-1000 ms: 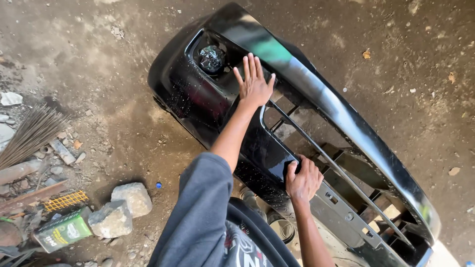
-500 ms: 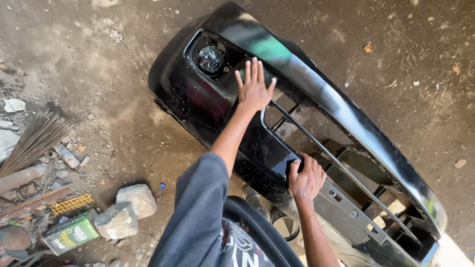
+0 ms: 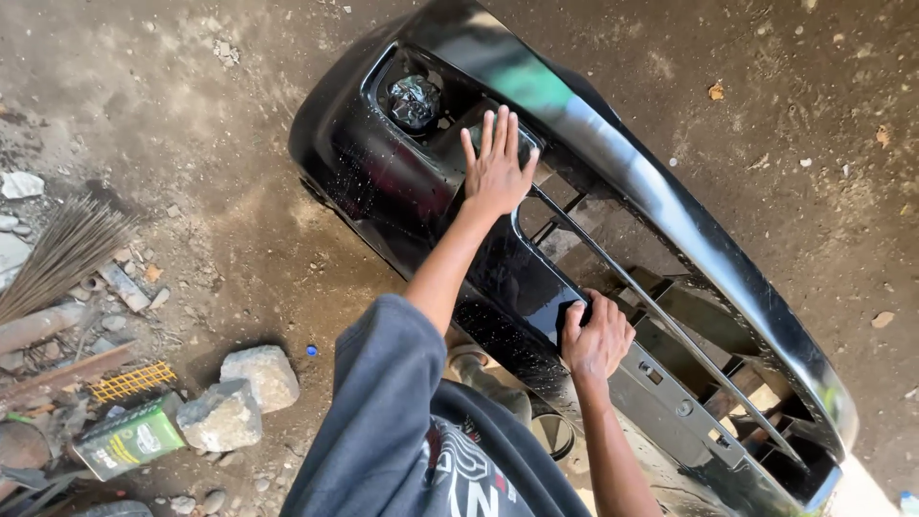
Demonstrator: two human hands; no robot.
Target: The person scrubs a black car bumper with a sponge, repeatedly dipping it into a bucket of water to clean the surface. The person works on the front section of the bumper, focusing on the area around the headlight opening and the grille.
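Black car bumper (image 3: 670, 230) lies on the dirt floor (image 3: 211, 163), running diag. from upper centre to lower right, glossy w/ a greenish reflection along its top edge. Round fog-light recess (image 3: 414, 101) sits near its upper-left end; open grille section w/ thin bar (image 3: 661, 316) runs thru the middle.

Left hand (image 3: 498, 168) is flat on the bumper just right of the fog-light recess, fingers (image 3: 501, 129) spread and straight, gripping nothing. Grey sleeve (image 3: 383, 412) covers the upper arm. Right hand (image 3: 595, 337) is lower down, fingers curled over the inner edge of the grille opening, closed on the bumper's edge there.

Around it: left side of view is cluttered. Two pale stones (image 3: 239, 397) sit close together near the sleeve, well apart from the bumper. Small blue cap (image 3: 312, 350) just right of the stones. Green can (image 3: 129, 442) lies on its side beside the lower stone, yellow mesh piece (image 3: 132, 380) just above it. Bundle of thin sticks (image 3: 62, 254) fans out at far left, w/ a rusty pipe (image 3: 38, 325) below and bits of pale rubble nearby. Nothing lies betw. hands and bumper.

Floor is bare packed earth, brown-grey, dusty, w/ scattered pebbles and a few dry leaves (image 3: 716, 91) on the right. Light is brighter at upper left; a bright patch shows at lower-right corner.
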